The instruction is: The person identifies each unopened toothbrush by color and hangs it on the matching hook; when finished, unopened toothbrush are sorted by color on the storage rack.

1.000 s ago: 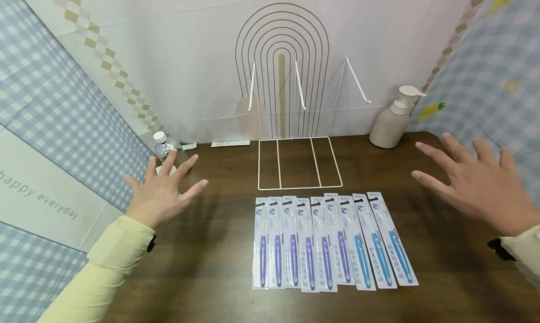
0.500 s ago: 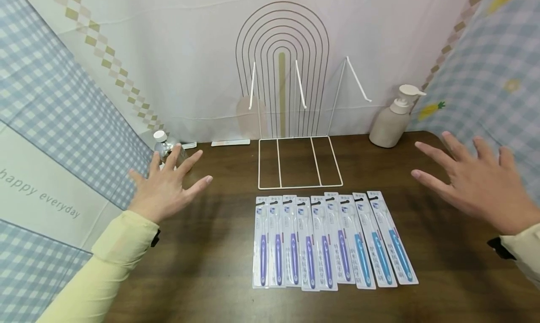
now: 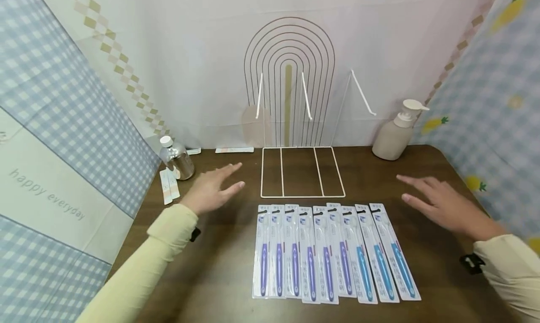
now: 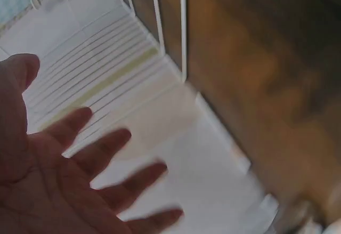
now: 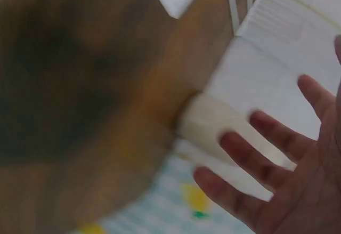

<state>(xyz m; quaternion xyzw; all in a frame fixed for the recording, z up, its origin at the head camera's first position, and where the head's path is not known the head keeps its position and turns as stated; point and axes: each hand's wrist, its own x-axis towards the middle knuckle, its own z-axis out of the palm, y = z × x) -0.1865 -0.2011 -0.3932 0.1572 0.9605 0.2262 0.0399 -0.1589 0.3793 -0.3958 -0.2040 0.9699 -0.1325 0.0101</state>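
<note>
A row of several packaged toothbrushes, purple-handled on the left and blue-handled on the right, lies flat on the dark wooden table. Behind it stands a white wire rack with an arched back. My left hand hovers open, palm down, left of the packs and rack, fingers spread. My right hand hovers open to the right of the row, holding nothing; its spread fingers show in the blurred right wrist view.
A beige pump bottle stands at the back right. A small clear bottle with a white cap stands at the back left, with paper slips beside it. Patterned cloth walls close in three sides.
Both hands have moved inward toward the row of toothbrush packs and lower over the table. The head view has tilted slightly down.
</note>
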